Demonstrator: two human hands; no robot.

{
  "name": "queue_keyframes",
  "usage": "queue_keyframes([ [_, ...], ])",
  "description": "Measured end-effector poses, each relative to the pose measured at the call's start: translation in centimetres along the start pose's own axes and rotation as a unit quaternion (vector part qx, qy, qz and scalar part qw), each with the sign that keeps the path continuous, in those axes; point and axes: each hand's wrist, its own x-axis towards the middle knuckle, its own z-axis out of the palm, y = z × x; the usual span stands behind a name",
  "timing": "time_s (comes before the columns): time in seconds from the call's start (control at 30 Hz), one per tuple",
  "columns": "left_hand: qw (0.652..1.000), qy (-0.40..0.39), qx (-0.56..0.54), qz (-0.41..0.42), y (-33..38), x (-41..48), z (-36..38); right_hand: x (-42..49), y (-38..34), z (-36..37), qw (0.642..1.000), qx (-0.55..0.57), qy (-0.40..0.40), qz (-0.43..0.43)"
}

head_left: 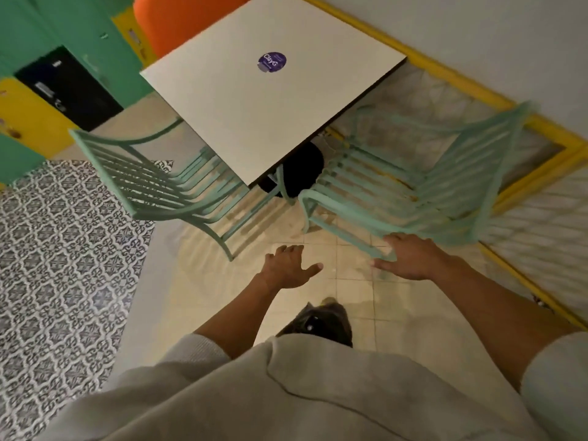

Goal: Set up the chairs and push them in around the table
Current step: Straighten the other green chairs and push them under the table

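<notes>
A square white table (254, 100) with a purple round sticker stands ahead of me. One mint-green slatted chair (152, 183) sits at its left side, seat partly under the tabletop. A second mint-green chair (413, 186) stands at the right, blurred, close to the wall and clear of the tabletop. My right hand (410, 259) rests fingers-spread on this chair's near front rail or leg; whether it grips is unclear. My left hand (289, 265) hovers open over the floor between the two chairs, touching nothing.
A yellow skirting strip (496, 100) runs along the grey wall at right. Green, yellow and black lockers (66, 87) stand at the far left, an orange seat (178, 17) beyond the table. Patterned tiles (63, 265) cover the floor left; my shoe (321, 323) is below.
</notes>
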Motion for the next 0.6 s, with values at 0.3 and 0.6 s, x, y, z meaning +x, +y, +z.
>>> queue_keyframes([
  [0.3,0.994,-0.025,-0.097,-0.053,9.7,9.5,-2.1,8.0,10.6,-6.6,0.996,-0.069,-0.024,-0.054],
  [0.6,0.986,0.026,-0.159,-0.04,21.4,16.4,-5.6,15.3,23.1,-15.2,0.985,-0.138,-0.073,-0.076],
])
